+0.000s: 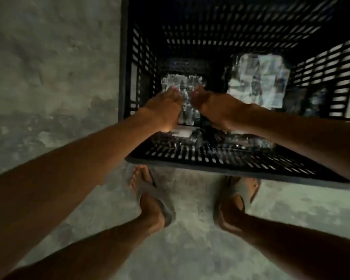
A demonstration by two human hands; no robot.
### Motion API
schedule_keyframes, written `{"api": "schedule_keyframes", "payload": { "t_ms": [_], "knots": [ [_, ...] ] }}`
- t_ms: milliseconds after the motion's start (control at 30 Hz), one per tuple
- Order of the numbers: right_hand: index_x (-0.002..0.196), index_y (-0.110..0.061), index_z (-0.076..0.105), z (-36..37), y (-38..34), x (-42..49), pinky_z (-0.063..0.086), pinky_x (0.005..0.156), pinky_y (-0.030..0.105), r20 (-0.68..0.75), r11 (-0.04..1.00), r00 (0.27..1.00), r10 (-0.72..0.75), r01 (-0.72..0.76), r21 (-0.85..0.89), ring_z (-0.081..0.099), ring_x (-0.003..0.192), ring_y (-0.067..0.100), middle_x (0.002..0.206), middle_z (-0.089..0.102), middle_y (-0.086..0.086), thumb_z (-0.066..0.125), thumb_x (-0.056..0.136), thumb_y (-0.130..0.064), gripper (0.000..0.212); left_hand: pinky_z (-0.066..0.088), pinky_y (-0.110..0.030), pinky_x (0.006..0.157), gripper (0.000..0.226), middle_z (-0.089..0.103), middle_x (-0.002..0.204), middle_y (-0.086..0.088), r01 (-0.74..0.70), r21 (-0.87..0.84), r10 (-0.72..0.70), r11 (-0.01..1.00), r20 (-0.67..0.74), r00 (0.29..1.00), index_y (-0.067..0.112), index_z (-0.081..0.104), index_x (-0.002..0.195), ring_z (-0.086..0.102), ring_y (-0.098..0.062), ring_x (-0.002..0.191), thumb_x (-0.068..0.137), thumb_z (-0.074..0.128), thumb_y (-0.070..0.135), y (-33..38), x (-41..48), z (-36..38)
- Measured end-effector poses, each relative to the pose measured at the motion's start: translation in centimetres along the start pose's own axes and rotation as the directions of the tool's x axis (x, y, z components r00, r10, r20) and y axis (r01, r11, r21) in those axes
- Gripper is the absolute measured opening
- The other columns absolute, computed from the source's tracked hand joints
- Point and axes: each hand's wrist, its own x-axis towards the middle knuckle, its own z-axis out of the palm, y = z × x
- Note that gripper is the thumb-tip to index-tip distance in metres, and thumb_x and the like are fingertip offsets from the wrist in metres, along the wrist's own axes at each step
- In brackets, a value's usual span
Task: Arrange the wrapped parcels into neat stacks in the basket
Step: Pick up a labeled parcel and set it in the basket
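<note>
Both forearms reach down into the basket (127, 57), left hand (162, 106) and right hand (212, 107) with fingers (173, 90) together on either side of a parcel (183, 83), seemingly squaring it, another parcel stack (259, 79) lying right of them.

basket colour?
Black, with slotted walls; the basket shows best in the head view.

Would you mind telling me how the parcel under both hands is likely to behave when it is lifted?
The parcel looks wrapped in crinkled, glossy film, so it may be slippery. Both the left hand and the right hand rest on it, suggesting that it is bulky. Its weight cannot be judged; the picture is blurred.
</note>
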Motion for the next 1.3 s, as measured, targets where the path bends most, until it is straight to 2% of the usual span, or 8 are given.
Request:
{"api": "schedule_keyframes", "payload": {
  "t_ms": [233,467,667,867,1000,1133,1233,1300],
  "knots": [
    [0.157,0.0,-0.009,3.7,0.9,4.7,0.018,0.121,0.057,0.209,0.931,0.977,-0.048,0.12,-0.344,-0.012,0.153,0.037,0.164,-0.022,0.021,0.05,0.099,-0.029,0.088,0.004,-0.041,0.124,0.071,-0.015,0.166,-0.005,-0.001,0.502,-0.09,0.865,0.157,0.983,0.011,-0.011,0.157,-0.011,-0.025,0.153,0.104,0.033,0.029,-2.7,5.0,2.6],
    [0.158,-0.002,0.009,2.6,1.9,5.6,0.018,0.121,0.055,0.147,0.878,0.989,-0.002,0.072,-0.472,-0.007,0.155,0.034,0.166,-0.014,0.021,0.032,0.099,-0.054,0.082,0.006,-0.043,0.124,0.086,-0.017,0.165,-0.003,0.034,0.697,-0.227,0.716,0.186,0.956,0.018,-0.012,0.157,-0.008,-0.027,0.154,0.099,0.041,0.051,-1.8,7.9,0.4],
    [0.153,-0.006,0.031,2.1,-0.8,6.3,0.03,0.11,0.068,0.133,0.866,0.99,0.036,0.035,-0.498,0.005,0.151,0.047,0.164,0.009,0.028,0.046,0.086,-0.073,0.096,0.005,-0.046,0.123,0.113,-0.028,0.162,-0.005,0.035,0.632,-0.146,0.774,0.124,0.981,0.012,-0.025,0.153,-0.019,-0.029,0.151,0.088,0.055,0.059,-4.7,7.6,1.2],
    [0.153,0.002,0.028,2.7,-3.7,7.2,0.03,0.109,0.071,0.084,0.948,0.965,0.247,-0.223,-0.226,0.003,0.147,0.058,0.161,0.006,0.037,0.042,0.104,-0.022,0.056,-0.01,-0.054,0.12,0.126,-0.035,0.159,-0.008,0.092,0.592,-0.181,0.801,0.093,0.979,0.011,-0.027,0.152,-0.029,-0.031,0.147,0.077,0.05,0.077,-4.1,8.9,2.9],
    [0.117,-0.002,0.067,0.9,-2.7,5.6,0.051,0.096,0.043,-0.083,0.99,0.988,0.131,-0.134,-0.033,0.059,0.122,0.041,0.127,0.065,0.022,0.065,0.088,-0.016,0.032,-0.003,-0.043,0.124,0.137,-0.027,0.163,-0.006,0.108,0.458,-0.163,0.882,0.082,0.983,0.012,-0.026,0.152,-0.019,-0.028,0.151,0.068,0.058,0.08,-3.8,7.5,1.1],
    [0.109,-0.008,0.07,-2.4,2.2,2.7,0.055,0.078,0.031,-0.142,0.987,0.983,0.112,-0.094,0.129,0.07,0.096,0.028,0.104,0.074,0.012,0.064,0.089,-0.021,0.025,0.047,-0.033,0.104,0.089,0.051,0.144,-0.009,0.08,0.06,-0.075,0.995,-0.085,0.994,0.016,0.045,0.145,0.053,-0.025,0.127,0.07,0.078,0.052,-3.5,5.8,-2.4],
    [0.118,-0.021,0.069,-6.1,7.2,0.5,0.055,0.079,0.034,-0.129,0.81,0.982,0.136,-0.035,0.586,0.068,0.094,0.02,0.105,0.073,0.006,0.063,0.094,-0.021,0.025,0.052,-0.03,0.076,0.049,0.066,0.101,0.0,0.0,-0.189,-0.035,0.982,-0.182,0.983,0.016,0.071,0.11,0.063,-0.02,0.09,0.072,0.073,0.048,-4.7,4.0,-6.7],
    [0.125,-0.024,0.066,-7.6,9.5,-0.6,0.056,0.081,0.036,-0.134,0.482,0.969,0.208,0.018,0.876,0.068,0.101,0.02,0.113,0.075,0.006,0.064,0.094,-0.023,0.03,0.052,-0.033,0.076,0.037,0.07,0.1,0.001,-0.051,-0.486,-0.039,0.872,-0.175,0.984,0.021,0.074,0.099,0.065,-0.018,0.091,0.069,0.071,0.042,-5.9,2.2,-9.1]
  ]
}}
